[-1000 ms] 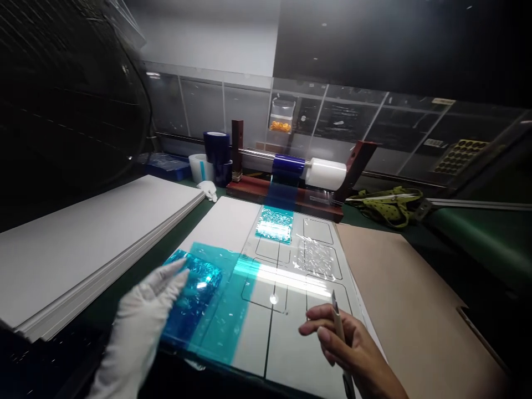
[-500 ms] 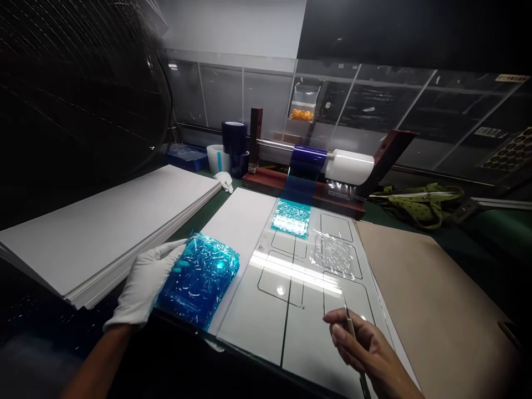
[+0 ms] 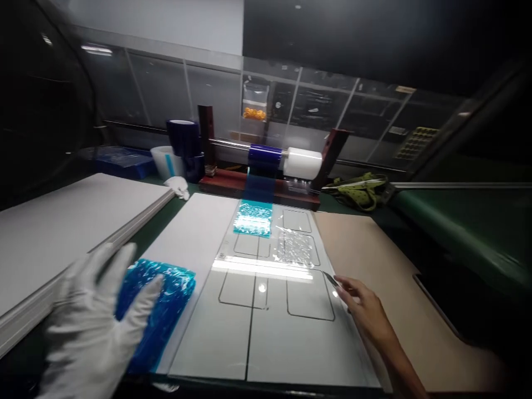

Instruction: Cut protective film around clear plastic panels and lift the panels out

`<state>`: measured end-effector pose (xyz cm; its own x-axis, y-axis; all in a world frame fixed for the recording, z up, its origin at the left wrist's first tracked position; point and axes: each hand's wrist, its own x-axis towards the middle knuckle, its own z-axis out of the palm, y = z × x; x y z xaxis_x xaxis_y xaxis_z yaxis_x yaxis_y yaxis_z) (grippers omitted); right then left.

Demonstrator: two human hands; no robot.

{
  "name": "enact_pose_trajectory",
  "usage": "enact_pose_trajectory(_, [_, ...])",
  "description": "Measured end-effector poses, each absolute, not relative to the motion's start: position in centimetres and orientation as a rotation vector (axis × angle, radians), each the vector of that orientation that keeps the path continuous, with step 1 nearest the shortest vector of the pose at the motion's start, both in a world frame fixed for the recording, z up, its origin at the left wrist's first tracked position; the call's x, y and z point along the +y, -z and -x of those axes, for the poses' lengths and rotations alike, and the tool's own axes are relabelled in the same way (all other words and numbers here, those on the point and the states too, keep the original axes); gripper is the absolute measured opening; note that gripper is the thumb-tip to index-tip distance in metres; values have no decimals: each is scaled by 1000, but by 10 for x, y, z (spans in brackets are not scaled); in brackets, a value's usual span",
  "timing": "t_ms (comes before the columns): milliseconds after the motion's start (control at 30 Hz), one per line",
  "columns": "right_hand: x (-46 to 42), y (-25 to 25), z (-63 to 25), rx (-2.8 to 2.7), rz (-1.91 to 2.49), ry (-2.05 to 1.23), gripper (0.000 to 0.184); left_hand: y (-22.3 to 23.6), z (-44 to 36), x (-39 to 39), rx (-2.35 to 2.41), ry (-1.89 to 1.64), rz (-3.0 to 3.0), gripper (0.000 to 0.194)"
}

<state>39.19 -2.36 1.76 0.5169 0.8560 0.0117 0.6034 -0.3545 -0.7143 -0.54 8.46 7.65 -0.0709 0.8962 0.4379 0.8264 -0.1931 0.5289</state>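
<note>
My left hand [image 3: 95, 327], in a white glove, is open with fingers spread. It hovers over or rests by the left side of a stack of shiny blue film pieces [image 3: 170, 307]; contact is unclear. The fingers of my right hand [image 3: 368, 313], bare, pinch a slim pointed tool [image 3: 331, 279], whose exact kind I cannot make out. Its tip is by the upper right corner of a black rounded outline on a glossy pane [image 3: 299, 349]. Farther up the pane lie a crinkled clear film piece [image 3: 296, 247] and a teal film strip [image 3: 253, 219].
A wooden stand [image 3: 233, 182] at the back carries a blue film roll [image 3: 265, 156] and a white roll [image 3: 304, 162]. White sheets [image 3: 75, 216] are stacked at left, brown board [image 3: 366, 249] lies at right. A green strap bundle [image 3: 359, 191] sits behind it.
My left hand has let go of the blue film stack's edge and spread its fingers. My right hand has moved up the pane with the tool. The view has turned right.
</note>
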Motion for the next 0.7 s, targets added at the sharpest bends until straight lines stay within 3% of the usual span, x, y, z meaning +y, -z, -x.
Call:
enact_pose_trajectory(133, [-5, -13, -420, -1264, 2306, -267, 20, -66, -94, 85, 1264, -858, -2449, 60])
enact_pose_trajectory(233, [9, -13, -424, -1290, 2313, -272, 11, -43, -167, 110, 844, -501, -2597, 73])
enact_pose_trajectory(333, [19, -13, -420, -1311, 2288, -303, 10, -18, -220, 141, 682, -418, -2667, 96])
enact_pose_trajectory(400, [25, -13, -417, -1317, 2252, -337, 10, -5, -241, 156, 622, -402, -2707, 99])
enact_pose_trajectory(500, [29, -14, -416, -1310, 2171, -430, 9, 4, -251, 169, 585, -434, -2754, 88])
enact_pose_trajectory(633, [26, -16, -425, -1288, 2064, -592, 19, 3, -250, 180, 575, -525, -2805, 44])
enact_pose_trajectory(700, [20, -16, -435, -1286, 2050, -603, 20, -1, -250, 180, 544, -557, -2837, 33])
